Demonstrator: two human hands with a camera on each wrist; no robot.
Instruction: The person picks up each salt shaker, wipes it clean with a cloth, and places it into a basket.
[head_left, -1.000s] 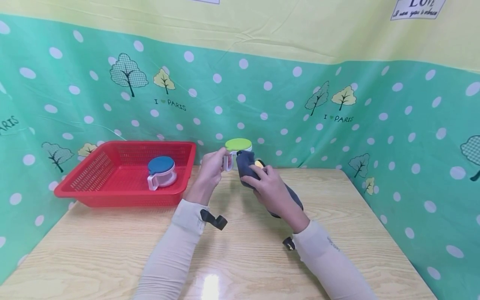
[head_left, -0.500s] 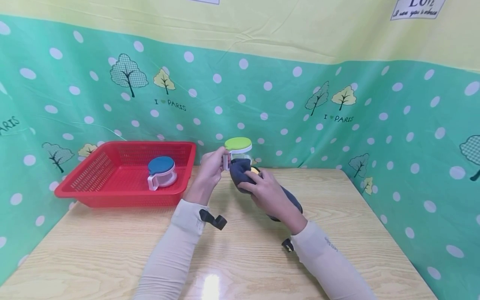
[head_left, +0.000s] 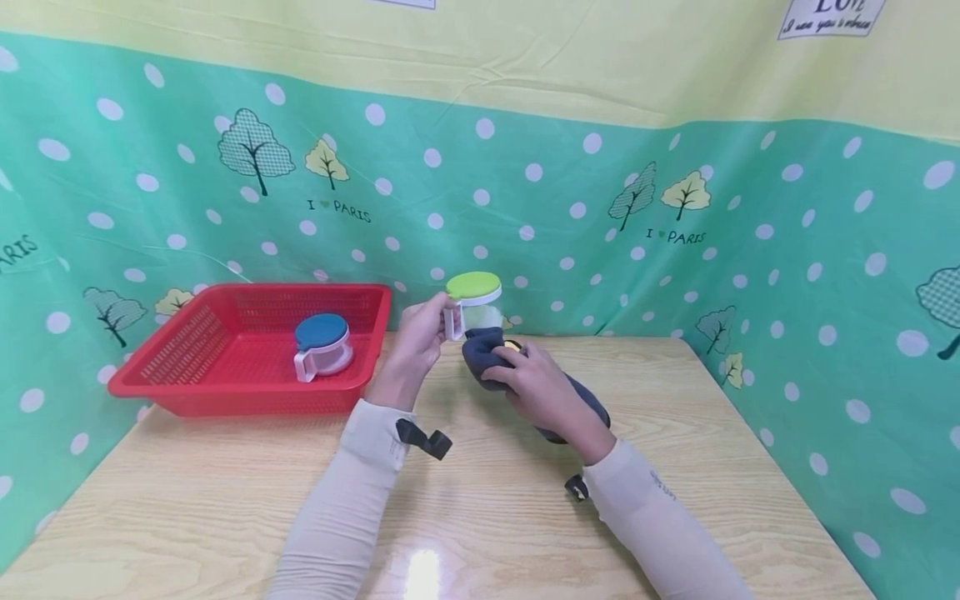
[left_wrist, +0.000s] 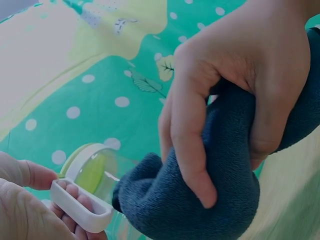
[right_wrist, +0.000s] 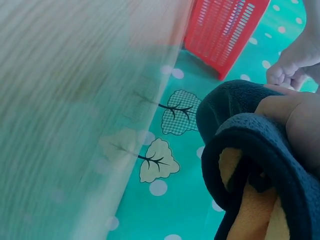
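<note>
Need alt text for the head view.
A person's left hand grips a green-lidded clear jar by its white handle while the right hand holds a navy cloth near the jar's base. On the wood-grain table at left, a red plastic basket holds a blue-lidded jar.

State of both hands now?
Left hand: closed, holding the green-lidded jar by its handle.
Right hand: closed, holding the dark cloth.

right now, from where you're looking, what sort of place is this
Probably an indoor tabletop workspace, screened off for the job; the room beyond is hidden. A wood-grain table, printed fabric with dots and trees hung behind it and along both sides, and a red plastic basket suggest it.
</note>
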